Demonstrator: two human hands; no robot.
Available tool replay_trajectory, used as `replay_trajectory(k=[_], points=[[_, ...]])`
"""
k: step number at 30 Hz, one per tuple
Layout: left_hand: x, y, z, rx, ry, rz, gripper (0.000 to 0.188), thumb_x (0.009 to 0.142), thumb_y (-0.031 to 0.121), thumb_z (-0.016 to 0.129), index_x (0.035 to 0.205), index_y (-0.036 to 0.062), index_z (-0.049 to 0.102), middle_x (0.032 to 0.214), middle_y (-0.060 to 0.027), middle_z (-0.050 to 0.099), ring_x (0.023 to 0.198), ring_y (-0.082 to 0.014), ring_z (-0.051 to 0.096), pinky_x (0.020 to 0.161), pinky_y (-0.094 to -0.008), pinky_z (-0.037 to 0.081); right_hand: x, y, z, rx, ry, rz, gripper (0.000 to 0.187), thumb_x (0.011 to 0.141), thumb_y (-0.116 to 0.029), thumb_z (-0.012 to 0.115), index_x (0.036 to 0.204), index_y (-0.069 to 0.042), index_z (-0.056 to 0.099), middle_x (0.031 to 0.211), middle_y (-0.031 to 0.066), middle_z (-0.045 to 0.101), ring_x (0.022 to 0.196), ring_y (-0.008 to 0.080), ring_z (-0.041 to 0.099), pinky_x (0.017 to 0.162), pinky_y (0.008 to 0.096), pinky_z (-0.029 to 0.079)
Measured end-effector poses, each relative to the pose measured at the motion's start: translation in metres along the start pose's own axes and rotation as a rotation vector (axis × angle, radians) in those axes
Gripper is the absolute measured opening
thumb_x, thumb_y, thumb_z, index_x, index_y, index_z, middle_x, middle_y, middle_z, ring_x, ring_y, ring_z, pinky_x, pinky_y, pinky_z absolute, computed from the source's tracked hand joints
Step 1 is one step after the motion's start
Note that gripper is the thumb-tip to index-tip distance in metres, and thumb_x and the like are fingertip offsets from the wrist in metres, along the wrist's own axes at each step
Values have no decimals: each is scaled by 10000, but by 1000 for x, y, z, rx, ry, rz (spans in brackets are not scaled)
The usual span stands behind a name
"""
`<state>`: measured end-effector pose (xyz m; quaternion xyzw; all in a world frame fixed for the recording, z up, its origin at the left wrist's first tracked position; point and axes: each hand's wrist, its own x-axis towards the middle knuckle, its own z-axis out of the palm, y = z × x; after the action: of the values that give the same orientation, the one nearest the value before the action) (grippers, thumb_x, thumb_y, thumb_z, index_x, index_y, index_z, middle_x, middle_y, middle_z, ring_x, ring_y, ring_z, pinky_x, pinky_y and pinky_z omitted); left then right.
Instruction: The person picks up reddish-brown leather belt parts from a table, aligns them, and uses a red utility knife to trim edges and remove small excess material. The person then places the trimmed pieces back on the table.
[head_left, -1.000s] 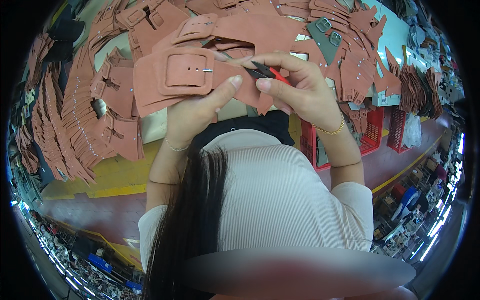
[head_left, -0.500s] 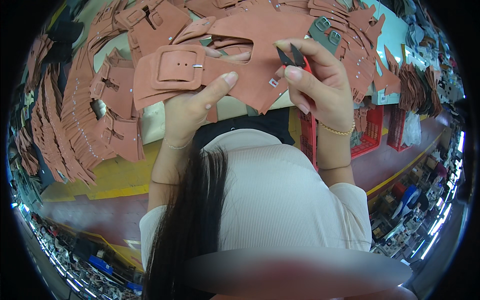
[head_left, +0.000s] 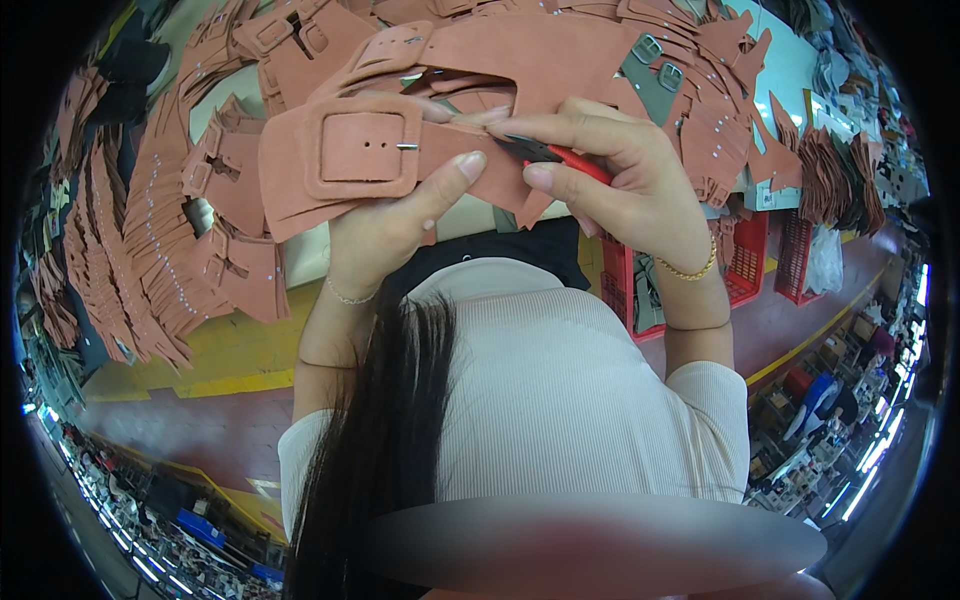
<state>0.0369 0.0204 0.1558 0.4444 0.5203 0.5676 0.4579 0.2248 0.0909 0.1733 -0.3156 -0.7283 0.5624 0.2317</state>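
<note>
salmon-pink, suede-like buckled piece [head_left: 364,168] ran lengthwise left to right, pinched by left hand [head_left: 392,228]; right hand [head_left: 628,188] gripped red-handled, black-bladed snips [head_left: 545,154] near its upper edge.

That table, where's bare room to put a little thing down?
Bare tabletop shows at upper right, between salmon cut pieces and a greyish pile. A smaller patch lies below the held buckled strap, between the left hand and the buckled pieces. The left and top are crowded with overlapping pieces.
</note>
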Motion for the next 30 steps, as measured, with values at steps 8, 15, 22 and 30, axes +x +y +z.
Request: replay_trajectory(k=[8,15,22,30], points=[[0,-1,-2,26,-9,-60,251,803,100,689,1011,4,588,898,-27,640,572,-44,478,496,-179,371,0,3,4,205,36,72,286,853,-86,647,1134,-36,652,728,-14,463,474,29,411,428,184,296],[1,-4,-2,-88,-37,23,262,799,66,690,1029,3,582,1022,-79,631,919,-160,589,853,-286,463,1,2,-1,249,-32,134,304,851,-81,649,1153,-47,647,756,-11,466,479,26,414,415,179,295],[-1,1,-8,84,-31,-149,295,787,86,703,1044,5,581,987,-60,627,886,-130,578,807,-275,478,4,2,-5,143,-65,86,291,854,-84,644,1142,-42,647,761,-13,485,485,21,415,415,182,296],[3,-9,-8,15,4,-26,314,782,113,727,1039,7,582,997,-50,607,918,-129,568,821,-283,468,6,11,2,408,-19,223,299,876,-92,621,1175,-87,634,807,13,579,494,33,508,426,191,407]])
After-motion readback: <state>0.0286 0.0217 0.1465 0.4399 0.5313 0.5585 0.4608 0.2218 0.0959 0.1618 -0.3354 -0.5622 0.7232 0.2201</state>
